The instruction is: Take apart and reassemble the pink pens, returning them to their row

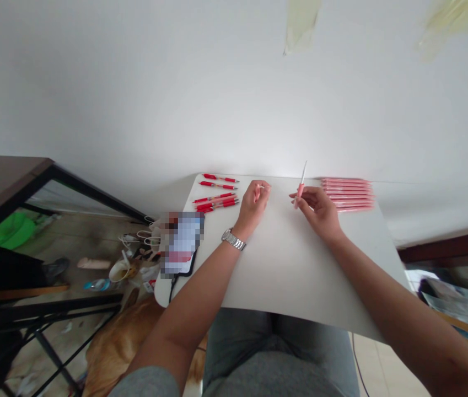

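My right hand (319, 209) pinches a pink pen part (300, 190) between thumb and fingers, held upright above the white table. A slim pale shaft with a thin tip sticks up from it. To the left, my left hand (255, 203) is closed with its fingers curled in, and a small pink piece (257, 192) shows between them; the rest of it is hidden. Several red pens (217, 199) lie left of that hand. Just beyond my right hand, a row of pink pens (347, 194) lies side by side.
A phone (184, 242) with a cable rests at the left edge of the white table (283, 275), which stands against a wall (234, 99). On the floor to the left are a brown dog (122, 342), a cup (118, 271) and a dark-framed desk (10, 176).
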Available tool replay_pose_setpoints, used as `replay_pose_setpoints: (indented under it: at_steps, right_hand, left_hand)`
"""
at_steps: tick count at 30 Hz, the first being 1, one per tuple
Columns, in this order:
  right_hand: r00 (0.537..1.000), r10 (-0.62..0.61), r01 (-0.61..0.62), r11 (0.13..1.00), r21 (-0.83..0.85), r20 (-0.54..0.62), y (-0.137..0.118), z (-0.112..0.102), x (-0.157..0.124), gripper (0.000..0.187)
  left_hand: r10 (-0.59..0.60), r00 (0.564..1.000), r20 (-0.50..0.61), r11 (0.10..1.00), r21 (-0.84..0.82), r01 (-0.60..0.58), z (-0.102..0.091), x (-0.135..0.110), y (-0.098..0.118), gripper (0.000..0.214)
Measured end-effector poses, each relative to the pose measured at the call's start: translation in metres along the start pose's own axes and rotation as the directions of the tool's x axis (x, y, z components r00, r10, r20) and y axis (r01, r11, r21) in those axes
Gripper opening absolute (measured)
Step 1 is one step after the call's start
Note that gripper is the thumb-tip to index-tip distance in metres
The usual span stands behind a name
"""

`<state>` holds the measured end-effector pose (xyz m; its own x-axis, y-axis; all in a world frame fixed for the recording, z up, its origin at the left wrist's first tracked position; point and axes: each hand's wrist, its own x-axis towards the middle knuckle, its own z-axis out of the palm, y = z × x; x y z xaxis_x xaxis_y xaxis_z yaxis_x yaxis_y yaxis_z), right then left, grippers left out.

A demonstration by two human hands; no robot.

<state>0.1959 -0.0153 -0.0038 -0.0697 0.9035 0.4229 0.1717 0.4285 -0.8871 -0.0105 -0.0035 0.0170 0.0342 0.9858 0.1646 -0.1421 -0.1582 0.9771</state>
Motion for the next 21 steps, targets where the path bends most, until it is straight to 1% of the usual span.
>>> replay_pose_setpoints:
  at_steps: [2,3,4,6,8,9,10,12,14,16,21]
  right_hand:
    - [1.0,0.016,-0.015,0.999,0.047,-0.014,0.003,-0.001,0.001,0.036]
    - [1.0,0.017,-0.016,0.999,0.051,-0.018,0.004,-0.001,0.002,0.036]
    - [1.0,0.015,-0.014,0.999,0.046,-0.019,0.006,-0.002,0.002,0.036]
    - [1.0,0.0,0.0,1.0,0.005,-0.013,0.007,-0.003,0.001,0.036]
    - [1.0,-0.027,0.028,0.996,-0.083,0.008,0.006,-0.004,0.001,0.034]
    - [0.999,-0.043,0.047,0.989,-0.137,0.028,0.006,-0.005,0.0,0.033]
    - [0.997,-0.06,0.069,0.979,-0.191,0.053,0.005,-0.005,-0.001,0.031]
    - [0.99,-0.093,0.119,0.954,-0.276,0.107,0.004,-0.005,-0.002,0.027]
    - [0.98,-0.123,0.17,0.93,-0.327,0.158,0.005,-0.005,-0.003,0.023]
    - [0.97,-0.144,0.206,0.913,-0.352,0.195,0.006,-0.005,-0.004,0.021]
    - [0.961,-0.154,0.234,0.896,-0.379,0.229,0.005,-0.006,-0.003,0.02]
  left_hand:
    - [-0.008,0.999,0.031,0.995,-0.096,0.011,0.001,0.001,-0.002,0.043]
    - [0.006,0.999,0.042,0.993,-0.114,-0.001,0.001,0.001,-0.002,0.045]
    - [0.028,0.999,0.038,0.994,-0.103,-0.024,0.001,0.001,-0.002,0.047]
    - [0.091,0.996,-0.011,0.996,-0.02,-0.091,0.001,-0.001,0.001,0.051]
    - [0.134,0.988,-0.075,0.99,0.061,-0.129,0.0,-0.001,0.002,0.053]
    - [0.137,0.985,-0.102,0.989,0.065,-0.13,0.0,-0.001,0.002,0.054]
    - [0.128,0.984,-0.126,0.991,0.04,-0.124,0.001,0.0,0.002,0.055]
    - [0.1,0.983,-0.152,0.99,-0.085,-0.113,0.001,0.003,-0.002,0.054]
    - [0.086,0.981,-0.173,0.966,-0.226,-0.124,0.002,0.007,-0.005,0.048]
    - [0.072,0.978,-0.194,0.941,-0.311,-0.131,0.002,0.01,-0.009,0.045]
    - [0.046,0.974,-0.221,0.933,-0.338,-0.12,0.001,0.013,-0.009,0.049]
